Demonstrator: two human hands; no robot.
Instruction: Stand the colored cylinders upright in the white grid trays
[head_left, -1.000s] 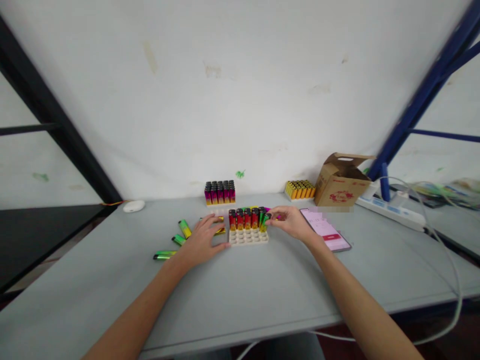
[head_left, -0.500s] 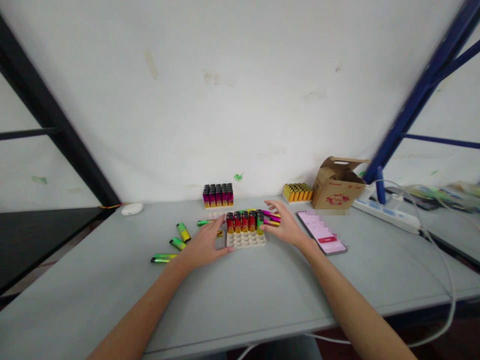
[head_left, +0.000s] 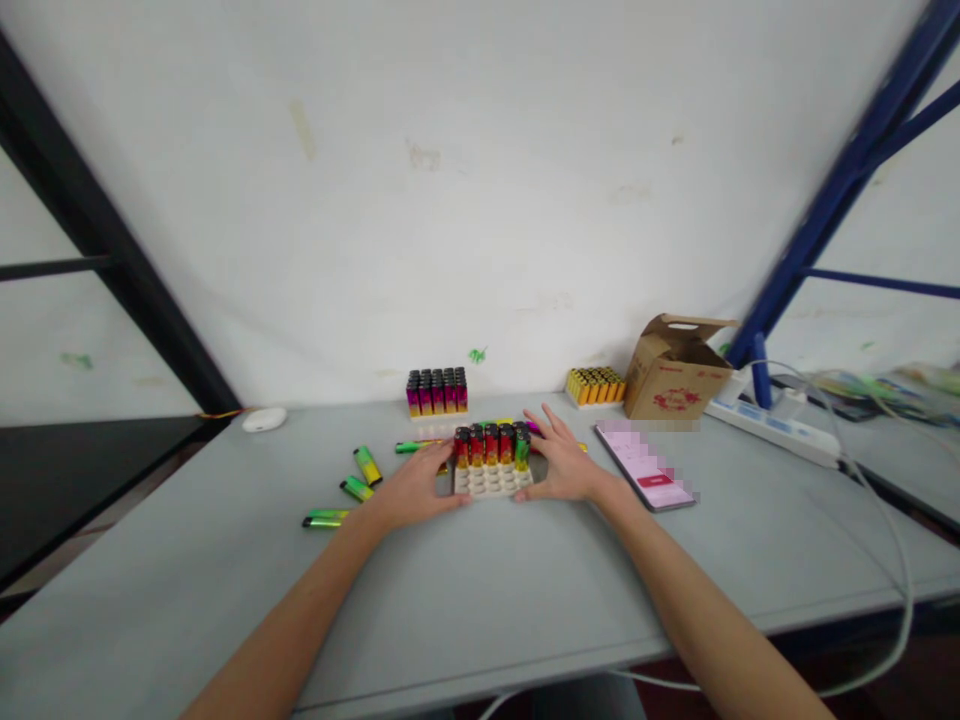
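A white tray with round holes [head_left: 491, 482] lies on the table, its back rows holding upright batteries [head_left: 491, 445], mostly red and yellow with black tops, plus a green one at the right end. My left hand [head_left: 417, 487] is at the tray's left side, thumb by the front corner. On the right side, my right hand [head_left: 561, 462] curves round the tray, with its thumb at the front corner and its other fingers toward the back. The front holes hold nothing. More batteries, partly hidden, lie behind the tray and the hands.
Green-yellow loose batteries [head_left: 367, 466] lie left. Against the wall stand purple batteries [head_left: 436, 392] and orange batteries [head_left: 596, 387] in trays. Rightward are a cardboard box [head_left: 675, 375], a phone [head_left: 643, 467], a power strip [head_left: 780, 430] and a white cable [head_left: 896, 540]. A white oval object [head_left: 264, 419] sits far left.
My right hand has come away from the purple batteries behind the tray and brought its thumb down to the front right corner. My left hand has barely moved.
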